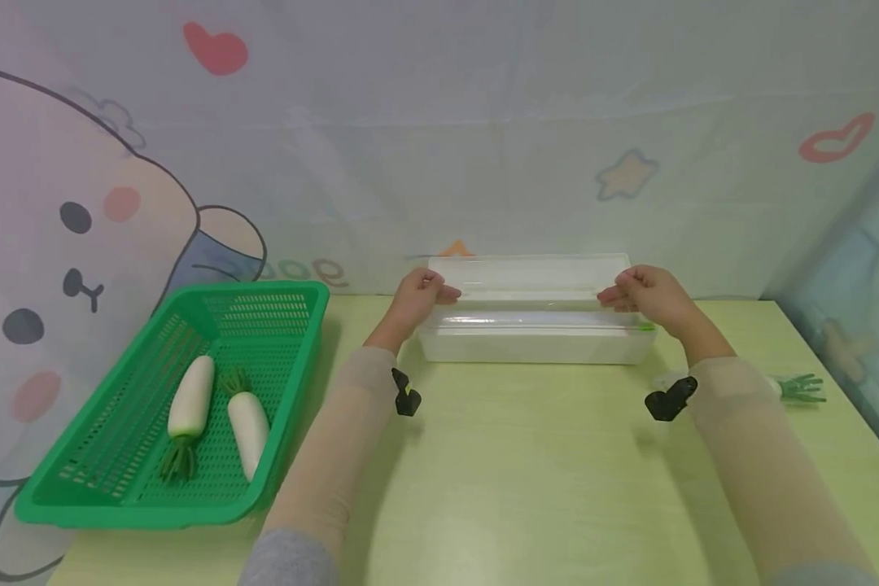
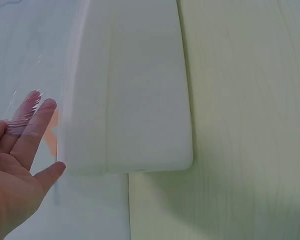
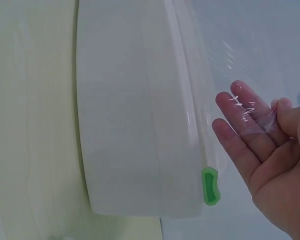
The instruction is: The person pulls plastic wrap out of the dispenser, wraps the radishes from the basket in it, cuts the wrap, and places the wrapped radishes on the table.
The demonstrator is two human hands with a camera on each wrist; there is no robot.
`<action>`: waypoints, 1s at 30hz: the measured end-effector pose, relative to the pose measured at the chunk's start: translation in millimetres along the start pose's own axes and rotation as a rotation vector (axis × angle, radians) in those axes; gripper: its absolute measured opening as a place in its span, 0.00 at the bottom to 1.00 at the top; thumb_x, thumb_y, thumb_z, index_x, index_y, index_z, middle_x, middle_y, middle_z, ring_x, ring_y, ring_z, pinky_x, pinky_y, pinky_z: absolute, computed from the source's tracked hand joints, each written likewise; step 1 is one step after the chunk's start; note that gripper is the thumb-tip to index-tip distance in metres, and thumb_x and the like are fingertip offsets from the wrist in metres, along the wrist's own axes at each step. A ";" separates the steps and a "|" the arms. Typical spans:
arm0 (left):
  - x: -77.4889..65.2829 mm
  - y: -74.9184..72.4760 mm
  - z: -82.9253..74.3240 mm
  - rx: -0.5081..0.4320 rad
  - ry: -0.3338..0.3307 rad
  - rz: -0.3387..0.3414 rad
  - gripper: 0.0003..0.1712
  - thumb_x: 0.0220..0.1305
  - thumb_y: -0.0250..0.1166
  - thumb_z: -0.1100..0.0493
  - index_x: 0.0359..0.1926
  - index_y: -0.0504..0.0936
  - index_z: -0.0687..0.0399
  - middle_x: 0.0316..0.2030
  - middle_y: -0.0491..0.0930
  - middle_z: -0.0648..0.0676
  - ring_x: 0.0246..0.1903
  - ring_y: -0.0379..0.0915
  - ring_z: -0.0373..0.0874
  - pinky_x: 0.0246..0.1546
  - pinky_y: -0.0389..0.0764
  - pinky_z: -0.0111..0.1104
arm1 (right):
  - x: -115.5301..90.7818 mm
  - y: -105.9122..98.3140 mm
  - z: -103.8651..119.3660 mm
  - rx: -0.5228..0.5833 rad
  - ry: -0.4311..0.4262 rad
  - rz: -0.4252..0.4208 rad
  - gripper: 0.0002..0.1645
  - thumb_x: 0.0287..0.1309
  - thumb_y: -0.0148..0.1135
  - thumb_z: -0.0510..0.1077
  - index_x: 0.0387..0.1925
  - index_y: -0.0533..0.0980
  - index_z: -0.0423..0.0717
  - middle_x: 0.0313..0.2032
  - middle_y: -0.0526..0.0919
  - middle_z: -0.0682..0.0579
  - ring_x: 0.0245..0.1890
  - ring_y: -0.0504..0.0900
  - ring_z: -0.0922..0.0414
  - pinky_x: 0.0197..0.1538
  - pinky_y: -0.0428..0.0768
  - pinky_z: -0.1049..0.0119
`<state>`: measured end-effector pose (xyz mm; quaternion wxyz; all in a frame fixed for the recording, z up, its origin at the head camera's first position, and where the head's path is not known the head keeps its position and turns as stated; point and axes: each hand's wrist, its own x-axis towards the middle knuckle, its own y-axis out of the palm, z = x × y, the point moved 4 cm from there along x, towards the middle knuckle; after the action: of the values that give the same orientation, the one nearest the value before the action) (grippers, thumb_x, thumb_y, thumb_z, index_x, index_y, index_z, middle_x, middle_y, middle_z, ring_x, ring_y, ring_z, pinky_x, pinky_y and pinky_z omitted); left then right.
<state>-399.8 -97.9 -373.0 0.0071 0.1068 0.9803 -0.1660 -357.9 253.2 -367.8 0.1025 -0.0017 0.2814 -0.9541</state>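
A white cling film dispenser box (image 1: 535, 348) stands at the back of the table with its lid (image 1: 557, 268) raised. Behind its front wall, my left hand (image 1: 413, 299) and right hand (image 1: 655, 299) pinch opposite corners of a sheet of clear cling film (image 3: 262, 122). The left wrist view shows that film bunched at the thumb and index finger, the other fingers spread. On the right, thumb and index finger likewise grip the film, with three fingers extended behind it. A green slide cutter (image 3: 210, 186) sits at the box's right end.
A green plastic basket (image 1: 315, 325) on the left holds two white radishes (image 1: 192, 399), both with green stems. Another radish's green stems (image 1: 802, 388) show past the right forearm, which hides most of it. A patterned cloth wall (image 1: 439, 122) rises directly behind the table.
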 end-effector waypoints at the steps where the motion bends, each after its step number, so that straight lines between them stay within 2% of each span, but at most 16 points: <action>1: 1.0 -0.4 -0.6 -0.014 0.005 0.001 0.13 0.77 0.45 0.55 0.49 0.69 0.61 0.48 0.83 0.58 0.51 0.80 0.49 0.66 0.61 0.47 | 0.5 -1.0 0.7 0.003 -0.006 0.000 0.23 0.77 0.34 0.47 0.55 0.63 0.30 0.54 0.79 0.36 0.51 0.83 0.53 0.58 0.75 0.57; 4: 4.1 -1.3 -3.1 -0.063 0.019 0.002 0.12 0.77 0.45 0.57 0.48 0.68 0.62 0.48 0.82 0.61 0.50 0.80 0.50 0.62 0.68 0.43 | 1.6 -4.6 3.8 0.022 -0.019 -0.007 0.23 0.76 0.35 0.46 0.55 0.63 0.30 0.52 0.81 0.38 0.47 0.84 0.56 0.50 0.80 0.67; 9: 8.9 -1.8 -12.3 -0.133 0.033 -0.010 0.14 0.77 0.45 0.60 0.51 0.67 0.68 0.48 0.81 0.66 0.49 0.80 0.53 0.51 0.79 0.36 | 3.1 -13.3 11.7 0.037 -0.026 -0.016 0.22 0.76 0.36 0.47 0.54 0.63 0.30 0.51 0.82 0.41 0.45 0.84 0.62 0.49 0.79 0.71; 12: 12.4 -1.6 -17.2 -0.165 0.039 -0.020 0.16 0.76 0.45 0.61 0.54 0.67 0.71 0.48 0.81 0.67 0.48 0.80 0.55 0.49 0.79 0.36 | 3.2 -17.6 14.6 0.056 -0.025 -0.012 0.22 0.76 0.38 0.48 0.53 0.64 0.31 0.51 0.82 0.42 0.44 0.84 0.65 0.49 0.79 0.72; 17: 15.4 -0.7 -22.9 -0.186 0.031 -0.015 0.19 0.76 0.47 0.59 0.58 0.65 0.72 0.48 0.81 0.67 0.47 0.81 0.54 0.49 0.80 0.35 | 2.2 -22.9 15.6 0.090 -0.019 -0.023 0.22 0.75 0.40 0.49 0.51 0.65 0.31 0.47 0.85 0.49 0.40 0.84 0.68 0.50 0.79 0.69; 19: 15.8 -1.6 -25.2 -0.177 0.026 -0.019 0.19 0.76 0.47 0.59 0.58 0.65 0.71 0.47 0.82 0.65 0.47 0.82 0.52 0.49 0.80 0.35 | 2.7 -25.0 17.8 0.089 -0.027 -0.028 0.23 0.75 0.40 0.50 0.52 0.65 0.31 0.46 0.85 0.50 0.39 0.84 0.69 0.51 0.80 0.67; 23: 15.7 -5.1 -28.1 -0.180 0.028 -0.039 0.18 0.76 0.46 0.58 0.57 0.66 0.69 0.47 0.82 0.64 0.46 0.82 0.51 0.49 0.79 0.36 | 4.7 -27.5 23.9 0.070 -0.039 -0.032 0.25 0.75 0.40 0.52 0.52 0.65 0.32 0.47 0.85 0.50 0.39 0.84 0.69 0.50 0.79 0.70; 30: 14.4 -9.3 -29.6 -0.210 0.039 -0.035 0.16 0.77 0.46 0.59 0.54 0.67 0.69 0.48 0.81 0.66 0.47 0.81 0.53 0.49 0.80 0.36 | 6.8 -28.7 25.5 0.079 -0.027 -0.035 0.23 0.75 0.40 0.52 0.52 0.65 0.33 0.46 0.86 0.53 0.41 0.84 0.68 0.48 0.79 0.73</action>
<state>-415.2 -93.8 -342.8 -0.0039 0.0916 0.9940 -0.0603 -368.6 261.8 -331.3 0.0897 -0.0154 0.2420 -0.9660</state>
